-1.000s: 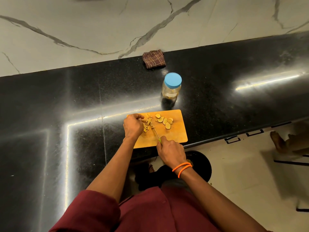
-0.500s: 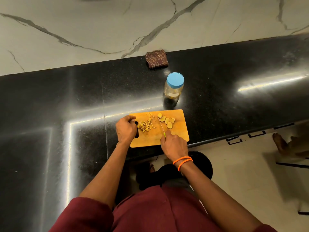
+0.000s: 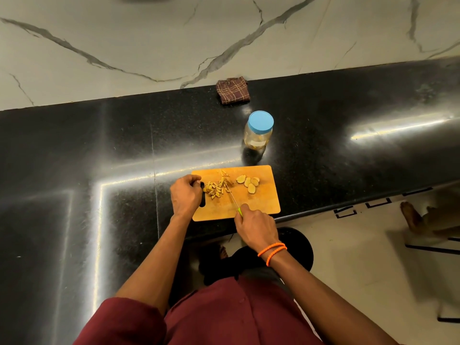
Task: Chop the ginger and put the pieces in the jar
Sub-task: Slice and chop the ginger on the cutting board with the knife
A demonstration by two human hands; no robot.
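A wooden cutting board (image 3: 263,204) lies on the black counter near its front edge. Chopped ginger strips (image 3: 217,189) are heaped on the board's left part, and several round ginger slices (image 3: 249,183) lie on its right part. My left hand (image 3: 185,195) grips the board's left end at the handle slot. My right hand (image 3: 256,226) holds a knife (image 3: 232,196) with a green handle; its thin blade points up into the strips. The jar (image 3: 258,130), closed with a blue lid, stands upright behind the board.
A folded brown checked cloth (image 3: 232,90) lies at the counter's back edge by the marble wall. A black round stool (image 3: 298,247) stands below the counter's front edge. Another person's bare foot (image 3: 410,217) is on the floor at right.
My left hand left the ginger pile and took hold of the board's left end. The knife went right toward the slices, then came back left against the chopped strips.
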